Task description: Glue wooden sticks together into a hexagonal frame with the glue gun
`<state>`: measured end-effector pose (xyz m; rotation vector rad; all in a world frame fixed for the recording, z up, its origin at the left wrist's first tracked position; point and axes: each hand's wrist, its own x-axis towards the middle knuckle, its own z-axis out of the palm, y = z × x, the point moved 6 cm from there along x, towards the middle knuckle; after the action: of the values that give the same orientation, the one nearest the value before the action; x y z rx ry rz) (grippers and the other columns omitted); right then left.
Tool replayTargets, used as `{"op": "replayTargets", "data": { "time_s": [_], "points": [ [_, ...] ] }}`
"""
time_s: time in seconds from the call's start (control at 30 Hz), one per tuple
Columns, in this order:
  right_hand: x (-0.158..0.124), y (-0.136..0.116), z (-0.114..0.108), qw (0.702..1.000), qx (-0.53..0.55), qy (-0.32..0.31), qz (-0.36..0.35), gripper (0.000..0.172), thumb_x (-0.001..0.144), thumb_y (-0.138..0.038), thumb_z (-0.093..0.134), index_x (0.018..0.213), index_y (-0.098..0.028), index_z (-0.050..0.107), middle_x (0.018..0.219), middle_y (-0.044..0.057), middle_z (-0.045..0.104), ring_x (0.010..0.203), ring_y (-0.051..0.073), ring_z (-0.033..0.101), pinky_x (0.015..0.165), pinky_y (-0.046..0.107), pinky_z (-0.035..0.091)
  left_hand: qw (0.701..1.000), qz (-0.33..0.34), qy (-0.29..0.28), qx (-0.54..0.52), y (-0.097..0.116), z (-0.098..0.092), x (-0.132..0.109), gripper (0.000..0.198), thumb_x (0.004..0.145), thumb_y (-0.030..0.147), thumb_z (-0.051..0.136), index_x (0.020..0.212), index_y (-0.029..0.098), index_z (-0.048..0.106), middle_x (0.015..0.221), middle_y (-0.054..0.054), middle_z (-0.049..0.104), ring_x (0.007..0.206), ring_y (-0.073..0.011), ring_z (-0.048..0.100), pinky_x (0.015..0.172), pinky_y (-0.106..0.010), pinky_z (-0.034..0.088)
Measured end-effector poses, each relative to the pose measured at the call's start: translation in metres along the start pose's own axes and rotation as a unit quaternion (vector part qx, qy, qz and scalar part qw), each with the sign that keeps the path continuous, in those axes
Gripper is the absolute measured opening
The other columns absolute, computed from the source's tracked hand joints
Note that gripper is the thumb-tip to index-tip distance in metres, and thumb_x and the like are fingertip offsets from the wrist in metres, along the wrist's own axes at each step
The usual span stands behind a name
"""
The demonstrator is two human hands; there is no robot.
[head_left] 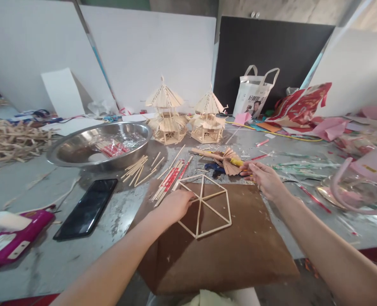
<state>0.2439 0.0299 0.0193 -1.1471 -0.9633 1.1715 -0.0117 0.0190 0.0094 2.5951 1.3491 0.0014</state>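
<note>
A hexagon frame of thin wooden sticks (207, 206) with spokes lies on a brown board (239, 255). My left hand (175, 205) rests on the frame's left edge, fingers curled onto the sticks. My right hand (263, 178) reaches past the board's far right corner, fingers stretched toward a fan of short wood pieces (229, 163) and a yellow-tipped tool (236, 162). I cannot tell whether the fingertips touch them.
Two stick pagoda models (165, 112) (209, 119) stand at the back. A steel basin (100, 144) holds red-wrapped sticks. Loose sticks (171, 176) lie beside the board. A black phone (88, 208) and a pink object (12, 238) lie left. A pink-handled container (360, 182) sits right.
</note>
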Motion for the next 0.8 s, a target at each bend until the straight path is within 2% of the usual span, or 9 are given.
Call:
{"op": "replayTargets", "data": {
  "time_s": [0.13, 0.27, 0.33, 0.4, 0.47, 0.53, 0.63, 0.73, 0.8],
  "points": [
    [0.004, -0.009, 0.016, 0.995, 0.088, -0.049, 0.012, 0.021, 0.071, -0.037, 0.056, 0.080, -0.018, 0.061, 0.078, 0.003, 0.064, 0.068, 0.013, 0.059, 0.061, 0.025, 0.048, 1.000, -0.008, -0.005, -0.001, 0.004, -0.013, 0.002, 0.026, 0.075, 0.025, 0.046, 0.096, 0.021, 0.060, 0.089, -0.009, 0.063, 0.085, -0.0233, 0.058, 0.073, -0.033, 0.042],
    [0.006, -0.031, 0.037, 0.974, 0.189, -0.127, 0.018, 0.035, 0.079, -0.046, 0.040, 0.087, -0.018, 0.060, 0.088, 0.005, 0.064, 0.081, 0.016, 0.060, 0.071, 0.031, 0.048, 0.985, 0.011, 0.044, -0.166, 0.027, -0.046, 0.020, 0.035, 0.073, 0.034, 0.051, 0.104, 0.020, 0.055, 0.102, -0.009, 0.059, 0.084, -0.0213, 0.057, 0.076, -0.033, 0.042],
    [0.003, -0.043, 0.048, 0.961, 0.223, -0.162, 0.009, 0.044, 0.079, -0.052, 0.032, 0.091, -0.019, 0.059, 0.093, 0.006, 0.063, 0.087, 0.018, 0.058, 0.075, 0.036, 0.047, 0.936, 0.011, 0.034, -0.351, 0.044, -0.053, 0.036, 0.052, 0.069, 0.038, 0.056, 0.116, 0.019, 0.044, 0.114, -0.011, 0.051, 0.072, -0.0159, 0.058, 0.066, -0.030, 0.045],
    [-0.003, -0.053, 0.059, 0.952, 0.244, -0.187, 0.001, 0.051, 0.078, -0.057, 0.027, 0.093, -0.019, 0.058, 0.098, 0.007, 0.062, 0.093, 0.020, 0.056, 0.079, 0.040, 0.045, 0.846, 0.047, -0.020, -0.530, 0.070, -0.051, 0.052, 0.059, 0.068, 0.038, 0.058, 0.120, 0.023, 0.035, 0.116, -0.011, 0.047, 0.064, -0.0113, 0.057, 0.058, -0.028, 0.047],
    [-0.010, -0.059, 0.068, 0.944, 0.255, -0.209, 0.003, 0.056, 0.077, -0.060, 0.023, 0.094, -0.019, 0.057, 0.100, 0.007, 0.061, 0.097, 0.020, 0.054, 0.081, 0.041, 0.043, 0.763, 0.086, -0.060, -0.638, 0.094, -0.047, 0.064, 0.051, 0.067, 0.040, 0.060, 0.110, 0.019, 0.043, 0.098, -0.008, 0.054, 0.061, -0.0090, 0.056, 0.056, -0.025, 0.046],
    [-0.016, -0.063, 0.075, 0.938, 0.263, -0.227, 0.007, 0.058, 0.077, -0.062, 0.021, 0.096, -0.020, 0.057, 0.102, 0.006, 0.061, 0.098, 0.020, 0.054, 0.083, 0.041, 0.042, 0.721, 0.117, -0.103, -0.675, 0.112, -0.040, 0.071, 0.045, 0.065, 0.042, 0.061, 0.099, 0.014, 0.050, 0.074, -0.003, 0.054, 0.055, -0.0081, 0.053, 0.054, -0.024, 0.045],
    [-0.023, -0.065, 0.076, 0.934, 0.261, -0.241, 0.025, 0.060, 0.078, -0.061, 0.019, 0.097, -0.019, 0.056, 0.102, 0.007, 0.061, 0.097, 0.019, 0.054, 0.083, 0.041, 0.042, 0.761, 0.137, -0.106, -0.625, 0.118, -0.032, 0.074, 0.043, 0.062, 0.041, 0.064, 0.093, 0.013, 0.054, 0.052, 0.006, 0.045, 0.039, -0.0042, 0.040, 0.039, -0.018, 0.035],
    [-0.025, -0.060, 0.062, 0.943, 0.224, -0.236, 0.063, 0.056, 0.080, -0.056, 0.020, 0.097, -0.017, 0.056, 0.101, 0.009, 0.061, 0.095, 0.020, 0.056, 0.081, 0.041, 0.043, 0.809, 0.130, -0.098, -0.565, 0.108, -0.030, 0.073, 0.035, 0.064, 0.042, 0.062, 0.082, 0.013, 0.057, 0.043, 0.008, 0.039, 0.032, -0.0023, 0.030, 0.031, -0.016, 0.023],
    [-0.025, -0.056, 0.047, 0.953, 0.185, -0.222, 0.089, 0.050, 0.083, -0.051, 0.023, 0.096, -0.016, 0.056, 0.100, 0.010, 0.061, 0.093, 0.021, 0.057, 0.079, 0.041, 0.044, 0.817, 0.094, -0.087, -0.562, 0.096, -0.031, 0.074, 0.032, 0.069, 0.045, 0.055, 0.069, 0.013, 0.055, 0.037, 0.008, 0.034, 0.029, -0.0031, 0.029, 0.030, -0.016, 0.020]
  ]
}}
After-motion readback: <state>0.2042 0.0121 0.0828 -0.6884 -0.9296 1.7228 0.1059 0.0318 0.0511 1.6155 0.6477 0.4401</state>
